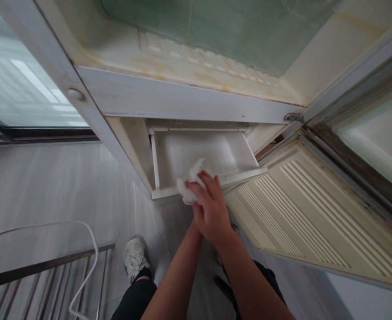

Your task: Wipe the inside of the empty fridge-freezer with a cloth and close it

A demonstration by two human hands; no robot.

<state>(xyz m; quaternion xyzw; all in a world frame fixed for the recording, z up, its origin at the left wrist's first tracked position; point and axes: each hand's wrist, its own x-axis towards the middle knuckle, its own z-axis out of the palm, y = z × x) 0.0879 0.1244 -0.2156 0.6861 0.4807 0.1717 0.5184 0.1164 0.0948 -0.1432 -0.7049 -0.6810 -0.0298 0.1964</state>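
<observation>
Pressing a crumpled white cloth (189, 186), clamped under my right hand (211, 209), on the drawer's (202, 153) front lip; its bunch points toward 11 o'clock, the tray open at 12; left hand (197, 218) grip unclear.

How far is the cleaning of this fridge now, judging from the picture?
Done: the drawer looks white and clean inside. In hand: the right hand, with the left hand under it, presses a white cloth on the drawer's front edge. Left: yellow stains on the shelf above, dark grime along the door seal.
</observation>
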